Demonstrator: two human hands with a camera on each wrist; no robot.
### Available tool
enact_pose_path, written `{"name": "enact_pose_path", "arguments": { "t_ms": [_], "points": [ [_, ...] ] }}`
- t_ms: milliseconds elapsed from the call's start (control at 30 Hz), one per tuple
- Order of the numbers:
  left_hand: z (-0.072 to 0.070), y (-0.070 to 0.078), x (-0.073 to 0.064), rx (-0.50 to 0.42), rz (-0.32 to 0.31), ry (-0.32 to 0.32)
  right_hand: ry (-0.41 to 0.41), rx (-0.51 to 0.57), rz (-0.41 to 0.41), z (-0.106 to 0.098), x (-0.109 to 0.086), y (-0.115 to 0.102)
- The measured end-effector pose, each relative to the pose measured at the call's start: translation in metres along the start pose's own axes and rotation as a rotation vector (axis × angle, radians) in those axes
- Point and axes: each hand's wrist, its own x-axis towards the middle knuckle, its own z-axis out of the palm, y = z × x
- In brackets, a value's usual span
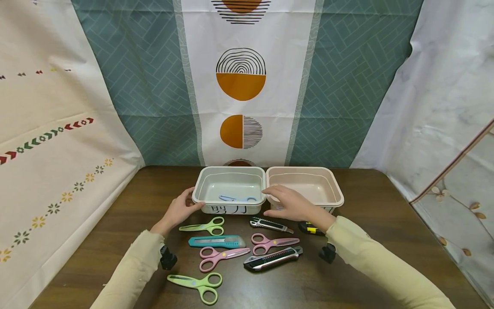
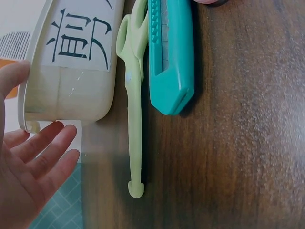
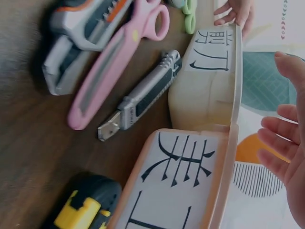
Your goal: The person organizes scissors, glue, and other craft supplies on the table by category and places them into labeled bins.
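there are two bins (image 1: 216, 189), five scissors (image 1: 198, 283), four cutters (image 1: 273, 259), two hands (image 1: 291, 204).

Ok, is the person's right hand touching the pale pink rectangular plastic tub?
Apart. The right wrist view shows it: patterned cloth backdrop is visible between the right hand and the tub.

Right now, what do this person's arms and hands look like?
The left sleeve is long, wrinkled, pale yellow fabric, and the right sleeve matches. A small, black, blocky gadget shows beside the left one, a similar gadget beside the right. The left hand and right hand wear no gloves.
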Motion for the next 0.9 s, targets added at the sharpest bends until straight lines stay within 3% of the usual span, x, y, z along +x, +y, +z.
{"name": "enact_pose_path", "arguments": {
  "t_ms": [300,900],
  "points": [
    [-0.002,0.000,0.001,0.010,0.021,0.018,-0.006,0.021,-0.056,-0.002,-0.025,-0.004],
    [-0.001,0.000,0.001,0.015,0.045,0.046,-0.039,0.115,-0.031,0.016,-0.066,0.004]
  ]
}}
